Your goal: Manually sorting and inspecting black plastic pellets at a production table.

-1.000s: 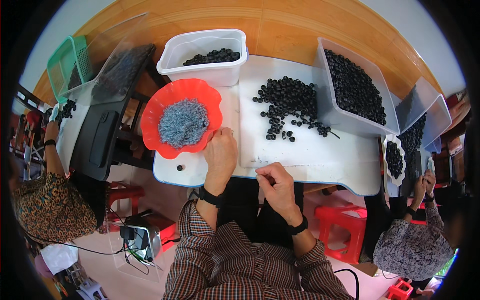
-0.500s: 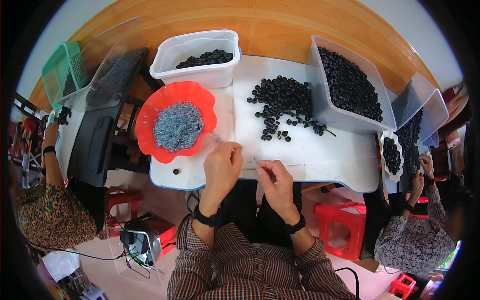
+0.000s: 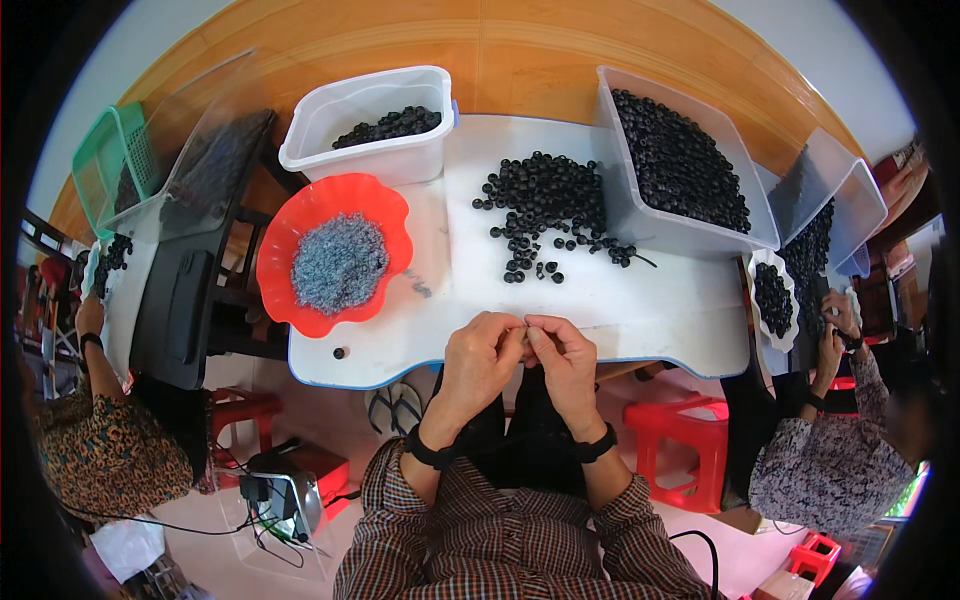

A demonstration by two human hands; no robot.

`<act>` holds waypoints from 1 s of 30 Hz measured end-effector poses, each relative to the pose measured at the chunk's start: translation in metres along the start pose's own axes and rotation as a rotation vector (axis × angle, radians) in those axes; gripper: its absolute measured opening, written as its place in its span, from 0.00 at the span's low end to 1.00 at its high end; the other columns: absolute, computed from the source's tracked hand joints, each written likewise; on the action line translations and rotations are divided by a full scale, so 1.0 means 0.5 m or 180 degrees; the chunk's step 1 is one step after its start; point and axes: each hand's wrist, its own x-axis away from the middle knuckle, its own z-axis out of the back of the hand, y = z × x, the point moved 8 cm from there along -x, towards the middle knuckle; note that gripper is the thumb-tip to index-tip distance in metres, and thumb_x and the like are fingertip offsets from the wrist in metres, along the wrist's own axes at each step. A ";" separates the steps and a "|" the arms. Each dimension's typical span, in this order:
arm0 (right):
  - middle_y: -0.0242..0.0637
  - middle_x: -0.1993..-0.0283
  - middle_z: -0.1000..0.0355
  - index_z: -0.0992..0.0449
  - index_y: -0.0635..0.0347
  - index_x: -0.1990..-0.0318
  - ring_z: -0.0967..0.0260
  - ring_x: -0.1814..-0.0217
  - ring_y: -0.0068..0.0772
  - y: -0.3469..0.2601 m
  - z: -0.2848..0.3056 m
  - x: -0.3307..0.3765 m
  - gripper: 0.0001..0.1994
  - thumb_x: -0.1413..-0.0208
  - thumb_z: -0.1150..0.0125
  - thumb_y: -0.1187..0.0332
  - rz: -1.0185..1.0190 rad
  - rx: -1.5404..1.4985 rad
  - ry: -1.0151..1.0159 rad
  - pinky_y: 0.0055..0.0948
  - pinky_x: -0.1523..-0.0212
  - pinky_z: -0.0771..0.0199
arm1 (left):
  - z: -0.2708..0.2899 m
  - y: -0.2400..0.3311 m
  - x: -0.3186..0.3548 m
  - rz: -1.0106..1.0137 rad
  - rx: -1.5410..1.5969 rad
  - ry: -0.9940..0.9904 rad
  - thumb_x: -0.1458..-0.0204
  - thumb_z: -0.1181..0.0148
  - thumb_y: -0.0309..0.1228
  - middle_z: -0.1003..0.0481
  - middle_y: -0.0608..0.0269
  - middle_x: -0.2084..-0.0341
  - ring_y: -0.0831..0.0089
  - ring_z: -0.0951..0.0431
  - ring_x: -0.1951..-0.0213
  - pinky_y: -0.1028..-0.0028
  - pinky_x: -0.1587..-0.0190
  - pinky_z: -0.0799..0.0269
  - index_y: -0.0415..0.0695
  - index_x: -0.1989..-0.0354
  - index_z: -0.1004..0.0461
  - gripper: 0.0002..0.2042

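Note:
My left hand and my right hand meet at the front edge of the white table. Both are closed in a pinch, fingertips touching. Whatever sits between them is too small to name. Ahead and to the right lies a loose pile of small round black pieces. A red wavy-rimmed bowl on the left contains many tiny blue-grey pieces. One lone black piece rests near the table's left front corner.
A white bin and a translucent bin, both with black pieces, stand at the back. Co-workers sit on both sides, one in a brown patterned top, another in a speckled top. A red stool is at right.
My left hand has moved right and down, away from the bowl side, and its fingertips now meet my right hand's. The whole view has shifted slightly.

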 end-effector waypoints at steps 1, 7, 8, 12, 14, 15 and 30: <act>0.33 0.68 0.25 0.25 0.66 0.55 0.30 0.70 0.18 0.003 0.003 -0.001 0.08 0.37 0.44 0.72 -0.0037 -0.0027 -0.0009 0.18 0.69 0.27 | -0.003 0.001 -0.001 -0.0048 -0.0041 0.0001 0.45 0.41 0.22 0.22 0.55 0.76 0.73 0.18 0.74 0.77 0.71 0.25 0.33 0.65 0.25 0.04; 0.32 0.68 0.26 0.27 0.65 0.58 0.30 0.70 0.18 0.003 0.013 -0.003 0.05 0.37 0.45 0.73 -0.0109 -0.0095 0.0014 0.18 0.70 0.28 | -0.019 0.001 -0.007 0.0014 0.0191 -0.0006 0.46 0.41 0.22 0.22 0.56 0.76 0.74 0.20 0.74 0.76 0.72 0.26 0.34 0.65 0.24 0.04; 0.31 0.68 0.27 0.28 0.64 0.59 0.30 0.70 0.17 0.002 0.014 -0.003 0.05 0.37 0.45 0.73 -0.0094 -0.0096 0.0010 0.18 0.70 0.28 | -0.018 0.003 -0.009 0.0013 0.0189 -0.0014 0.46 0.41 0.22 0.22 0.56 0.76 0.74 0.20 0.74 0.76 0.72 0.26 0.34 0.65 0.24 0.04; 0.31 0.69 0.28 0.28 0.64 0.57 0.31 0.69 0.17 0.000 0.032 -0.004 0.06 0.37 0.45 0.72 0.0043 0.0352 0.0153 0.17 0.69 0.29 | 0.002 0.006 -0.029 -0.0050 -0.0092 0.0296 0.46 0.40 0.24 0.24 0.56 0.78 0.73 0.24 0.77 0.73 0.74 0.30 0.35 0.66 0.23 0.05; 0.30 0.69 0.29 0.28 0.64 0.57 0.32 0.70 0.16 -0.007 0.039 -0.005 0.05 0.37 0.45 0.73 0.0161 0.0643 0.0332 0.17 0.71 0.30 | 0.018 0.002 -0.042 -0.0230 -0.0615 0.0601 0.47 0.38 0.26 0.26 0.55 0.79 0.66 0.26 0.79 0.70 0.76 0.32 0.37 0.64 0.22 0.06; 0.30 0.69 0.29 0.28 0.64 0.57 0.32 0.70 0.16 -0.004 0.039 -0.005 0.05 0.37 0.45 0.73 0.0162 0.0639 0.0329 0.17 0.71 0.30 | 0.016 -0.008 -0.048 -0.0231 -0.0619 0.0603 0.47 0.38 0.26 0.26 0.55 0.79 0.66 0.26 0.79 0.70 0.76 0.32 0.37 0.64 0.22 0.06; 0.37 0.67 0.30 0.28 0.67 0.61 0.29 0.74 0.24 0.000 0.034 -0.007 0.03 0.41 0.44 0.77 0.0393 0.1065 0.0335 0.23 0.72 0.28 | -0.011 -0.036 -0.092 0.0002 -0.1581 0.0384 0.52 0.33 0.34 0.29 0.56 0.71 0.56 0.24 0.74 0.62 0.73 0.29 0.43 0.63 0.23 0.11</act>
